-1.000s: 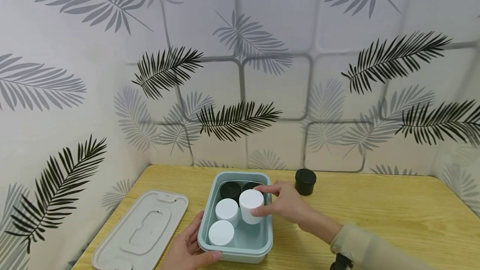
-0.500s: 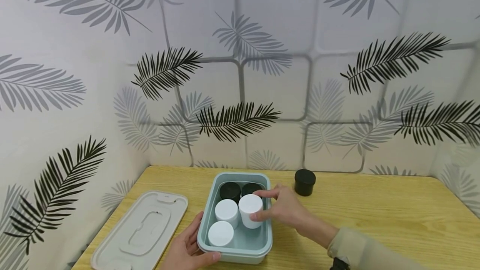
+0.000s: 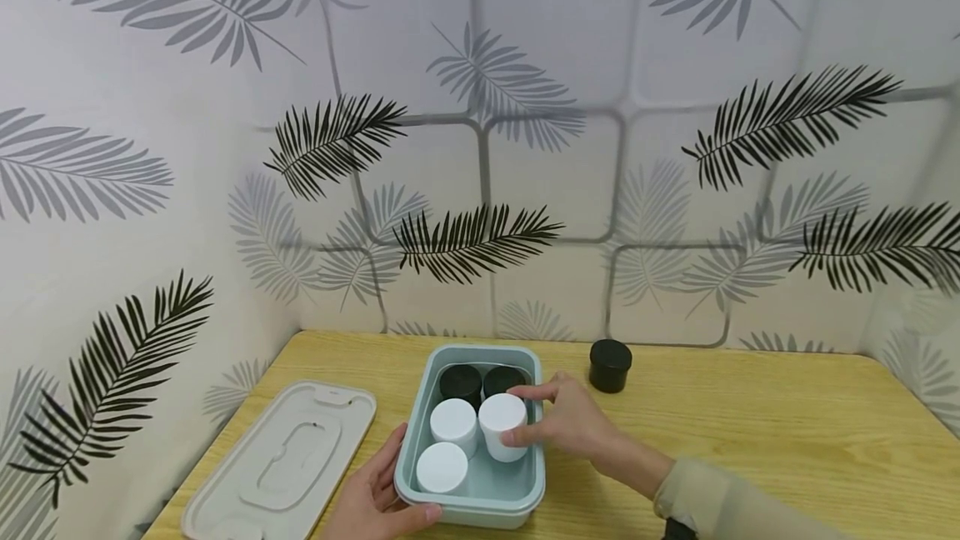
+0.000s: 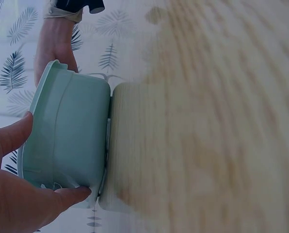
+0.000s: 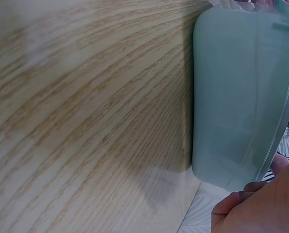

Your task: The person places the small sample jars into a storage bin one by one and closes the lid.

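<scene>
In the head view, a pale blue-green plastic box [image 3: 502, 512] stands on the table with round lidded jars in it. My right hand [image 3: 573, 427] pinches a white jar [image 3: 503, 415] by its sides between thumb and fingers, inside the box at its right. A white jar [image 3: 453, 422] and another white jar [image 3: 442, 467] stand along the left side. Behind them sit a black jar [image 3: 461, 382] and another black jar [image 3: 504, 378]. My left hand [image 3: 378, 494] grips the box's front left corner, also seen in the left wrist view around the box wall [image 4: 76, 126].
A flat, light grey lid [image 3: 288, 448] lies left of the box on the wooden table [image 3: 750, 432]. One more black jar [image 3: 610, 365] stands behind and right of the box. A leaf-patterned wall [image 3: 540, 182] rises behind the table.
My right hand has lowered the white jar further into the box, slightly toward the front. My left hand stays at the box's corner.
</scene>
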Motion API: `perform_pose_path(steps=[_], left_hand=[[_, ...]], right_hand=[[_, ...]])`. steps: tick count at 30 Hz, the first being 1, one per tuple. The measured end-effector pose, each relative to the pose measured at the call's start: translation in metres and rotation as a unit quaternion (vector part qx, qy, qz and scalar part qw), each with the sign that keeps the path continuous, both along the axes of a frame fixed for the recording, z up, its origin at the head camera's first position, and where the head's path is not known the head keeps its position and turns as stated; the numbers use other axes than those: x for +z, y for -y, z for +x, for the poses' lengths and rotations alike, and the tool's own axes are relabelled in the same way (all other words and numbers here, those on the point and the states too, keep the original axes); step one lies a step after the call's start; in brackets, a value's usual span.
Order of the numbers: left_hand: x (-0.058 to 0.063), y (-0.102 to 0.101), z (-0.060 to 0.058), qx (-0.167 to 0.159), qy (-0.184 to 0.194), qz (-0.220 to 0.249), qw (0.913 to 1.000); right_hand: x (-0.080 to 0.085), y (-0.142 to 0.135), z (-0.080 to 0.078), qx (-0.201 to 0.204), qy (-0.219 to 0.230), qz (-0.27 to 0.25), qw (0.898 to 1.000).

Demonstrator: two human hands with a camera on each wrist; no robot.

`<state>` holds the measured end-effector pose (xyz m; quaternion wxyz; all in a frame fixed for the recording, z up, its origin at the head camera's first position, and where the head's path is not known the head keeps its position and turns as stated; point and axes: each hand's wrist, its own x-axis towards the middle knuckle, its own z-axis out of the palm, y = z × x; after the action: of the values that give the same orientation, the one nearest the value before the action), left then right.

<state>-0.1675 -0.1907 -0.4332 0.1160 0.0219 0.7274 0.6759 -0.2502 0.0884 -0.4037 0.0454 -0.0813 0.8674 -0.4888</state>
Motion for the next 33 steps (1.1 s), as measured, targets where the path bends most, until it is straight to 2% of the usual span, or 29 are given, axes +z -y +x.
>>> perform_pose_path(steps=[15,21,33], left_hand=[[-0.0009,0.0011,0.0006,0.005,0.000,-0.003,1.0000],[0.0001,-0.0007,0.0006,0.004,0.000,-0.007,1.0000],[0.0000,-0.0006,-0.0001,0.001,0.002,-0.009,1.0000]], right_hand=[[-0.0021,0.0026,0.0025,0.009,0.006,0.004,1.000],[-0.0009,0.0048,0.0014,0.007,-0.003,0.028,1.000],[0.0025,0.0085,0.0038,-0.005,-0.033,0.031,0.999]])
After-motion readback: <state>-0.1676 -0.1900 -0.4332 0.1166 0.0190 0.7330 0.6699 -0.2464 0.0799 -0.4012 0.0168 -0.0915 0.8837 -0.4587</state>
